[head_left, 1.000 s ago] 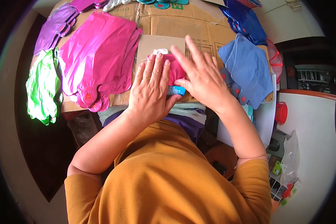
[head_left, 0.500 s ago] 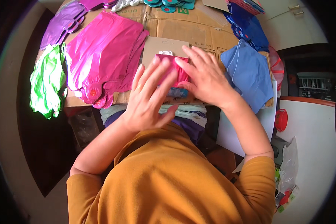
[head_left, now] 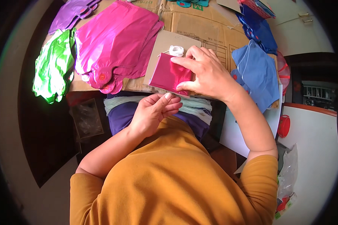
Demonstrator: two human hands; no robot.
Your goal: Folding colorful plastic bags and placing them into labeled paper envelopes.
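Note:
A folded pink foil balloon (head_left: pixel 169 73) forms a flat square on a tan card (head_left: pixel 154 56) at the front edge of the cardboard. My right hand (head_left: pixel 210 75) grips its right side, thumb at the near corner and fingers across the top. Closed in a pinch, my left hand (head_left: pixel 152 112) is just below the card's near edge; what its fingertips hold, if anything, is too small to make out. Beyond the foil lies a small coil of white string (head_left: pixel 176 51).
Flat pink foil balloons (head_left: pixel 116 41) are stacked at left beside green foil (head_left: pixel 52 63) and purple foil (head_left: pixel 71 15). Light blue foil (head_left: pixel 255 71) and dark blue foil (head_left: pixel 261 33) lie at right on the cardboard (head_left: pixel 191 22). Pale strands (head_left: pixel 193 108) hang across my lap.
My left hand has drawn back off the foil toward me, its fingers now pinched. My right hand has stayed at the foil's right side. More of the pink square and the white string shows.

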